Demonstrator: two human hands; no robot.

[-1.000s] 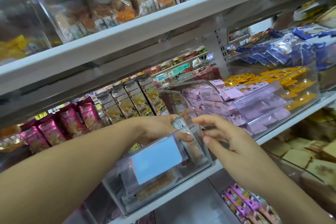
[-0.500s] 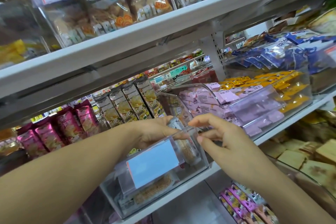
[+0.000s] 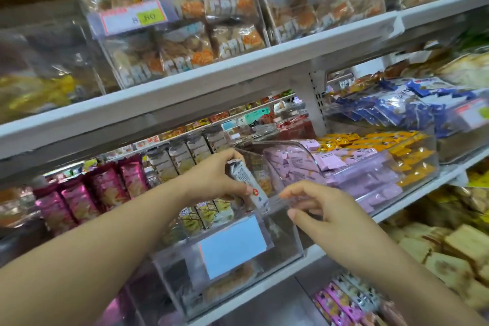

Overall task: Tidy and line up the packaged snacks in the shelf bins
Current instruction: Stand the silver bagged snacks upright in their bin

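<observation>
The left hand [image 3: 211, 177] has lifted the pack [image 3: 247, 182] up above the bin [image 3: 291, 243], mid frame, and grips it tight. The right hand [image 3: 325, 209] pinches the bin's rim.

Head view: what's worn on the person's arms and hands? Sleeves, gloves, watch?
Nothing visible. Left hand and right hand are ungloved, no rings showing; left forearm and right forearm are bare to the frame edge: no sleeves, watch or bands.
</observation>
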